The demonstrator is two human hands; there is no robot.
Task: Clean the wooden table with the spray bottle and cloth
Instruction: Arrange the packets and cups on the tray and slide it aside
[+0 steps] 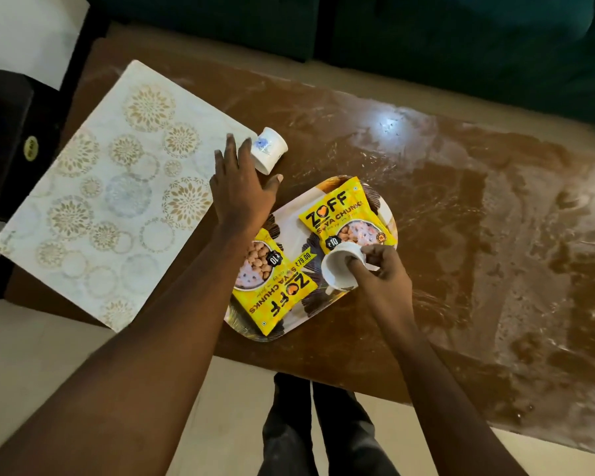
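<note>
Head view: tray [294, 231] on streaked wooden counter [426, 201]. Right hand [385, 273], grip clenched on white cup [337, 269] over tray. Left hand [241, 187], grip released, beside flowered cup [268, 152] beyond tray. Spray bottle, cloth: unseen. Step: clearing, likely. Next: grasp flowered cup.

The wooden table [461, 201] is stretching long and brown, its glossy top showing whitish smears and streaks, thickest to the right of the tray and beyond it. The oval printed tray [291, 228] is lying flat on the table, close to the near edge. Left of the tray, a pale rectangular mat [117, 187] with gold and grey flower circles is lying askew, its side farthest from the tray hanging out past the table's edge. Just beyond the tray's upper left end, beside the mat's corner, a small white cup [268, 153] with a blue flower is sitting tilted; whether it is resting fully on the table cannot be told.
</note>
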